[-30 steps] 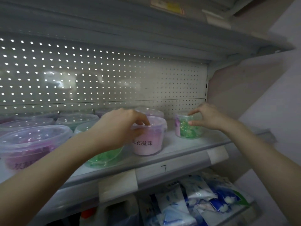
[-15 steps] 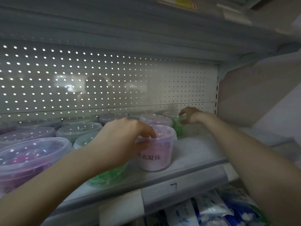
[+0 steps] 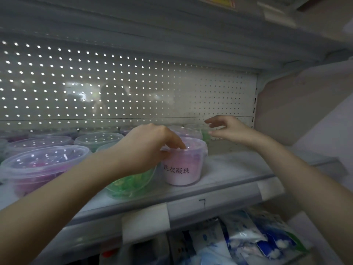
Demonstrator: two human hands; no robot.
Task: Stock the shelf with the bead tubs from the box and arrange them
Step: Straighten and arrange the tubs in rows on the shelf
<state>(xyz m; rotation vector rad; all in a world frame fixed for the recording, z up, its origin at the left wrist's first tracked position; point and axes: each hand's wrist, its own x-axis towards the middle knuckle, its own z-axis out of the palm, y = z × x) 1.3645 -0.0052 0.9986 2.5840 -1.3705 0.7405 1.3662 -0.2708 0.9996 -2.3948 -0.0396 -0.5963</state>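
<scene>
A small pink bead tub (image 3: 184,165) with black writing stands near the front of the shelf (image 3: 235,169). My left hand (image 3: 147,148) grips its rim from the left, thumb on the side and a finger on the lid. My right hand (image 3: 227,129) hovers further back with fingers spread, holding nothing. Behind the pink tub, against the pegboard, a small green tub (image 3: 206,133) is partly visible. A wide green tub (image 3: 131,182) sits under my left wrist, and a wide purple tub (image 3: 38,167) stands at the left.
Several more lidded tubs (image 3: 97,139) fill the shelf's left and back. The pegboard back wall (image 3: 133,88) and the shelf above bound the space. Blue and white packets (image 3: 248,240) lie on the lower shelf. Bare shelf surface lies to the right of the pink tub.
My right hand pushed the small green tub from the shelf's middle to the back, then let go and lifted off it. My left hand has kept its grip on the pink tub.
</scene>
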